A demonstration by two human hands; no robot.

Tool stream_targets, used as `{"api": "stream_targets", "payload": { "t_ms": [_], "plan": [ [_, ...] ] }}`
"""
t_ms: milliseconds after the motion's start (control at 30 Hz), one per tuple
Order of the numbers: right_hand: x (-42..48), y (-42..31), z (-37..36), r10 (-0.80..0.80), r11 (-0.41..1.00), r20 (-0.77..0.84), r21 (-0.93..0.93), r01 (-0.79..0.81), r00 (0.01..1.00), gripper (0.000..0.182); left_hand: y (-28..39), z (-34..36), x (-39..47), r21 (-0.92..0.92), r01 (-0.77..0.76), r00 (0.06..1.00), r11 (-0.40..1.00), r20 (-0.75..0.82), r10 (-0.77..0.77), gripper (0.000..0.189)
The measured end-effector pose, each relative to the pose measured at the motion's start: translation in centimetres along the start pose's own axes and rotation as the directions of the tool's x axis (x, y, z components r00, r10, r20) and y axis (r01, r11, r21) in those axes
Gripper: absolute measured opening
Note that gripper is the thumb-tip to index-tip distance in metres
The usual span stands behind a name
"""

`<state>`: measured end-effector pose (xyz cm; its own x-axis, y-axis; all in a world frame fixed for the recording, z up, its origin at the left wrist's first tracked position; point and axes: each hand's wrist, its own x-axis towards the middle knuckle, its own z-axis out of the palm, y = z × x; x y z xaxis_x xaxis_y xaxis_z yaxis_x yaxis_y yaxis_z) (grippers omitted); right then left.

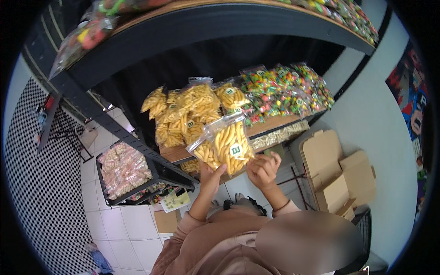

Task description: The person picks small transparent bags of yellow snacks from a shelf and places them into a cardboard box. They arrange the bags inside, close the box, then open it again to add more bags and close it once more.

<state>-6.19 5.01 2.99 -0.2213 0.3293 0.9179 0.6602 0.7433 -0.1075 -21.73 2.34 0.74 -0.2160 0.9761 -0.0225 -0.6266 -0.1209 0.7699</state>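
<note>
My left hand [210,178] grips two clear zip bags from below, its thumb over their lower edge. The front bag [233,146] holds yellow banana-shaped candies and bears a round white sticker. Behind it, a second bag of yellow candies [206,153] leans out to the left. My right hand [264,170] is at the front bag's lower right corner with curled fingers; whether it pinches the plastic cannot be made out. Just beyond, more bags of yellow candies [199,99] are piled on a wooden shelf [266,126], beside bags of multicoloured candies [285,91].
A black shelf beam [213,22] spans above my hands, and a black upright [127,130] stands left. Pale pink candy bags [125,168] fill a black rack at left. Open cardboard boxes [323,154] stand right. Below the shelf lie pale bagged goods [280,135].
</note>
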Motion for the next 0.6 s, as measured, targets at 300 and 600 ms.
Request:
{"api": "stream_targets", "payload": {
  "t_ms": [300,600],
  "plan": [
    [-2.6,-4.0,-5.5,0.583,0.799,0.088,0.12,-0.589,0.808,0.051,-3.0,1.9,-0.2,0.123,0.169,0.932,0.978,0.302,-0.199,0.071],
    [-6.8,-1.9,-7.6,0.873,-0.021,0.414,0.558,-0.829,0.257,0.039,-6.7,4.4,-2.4,0.281,0.148,0.861,0.948,0.435,-0.263,0.074]
  ]
}}
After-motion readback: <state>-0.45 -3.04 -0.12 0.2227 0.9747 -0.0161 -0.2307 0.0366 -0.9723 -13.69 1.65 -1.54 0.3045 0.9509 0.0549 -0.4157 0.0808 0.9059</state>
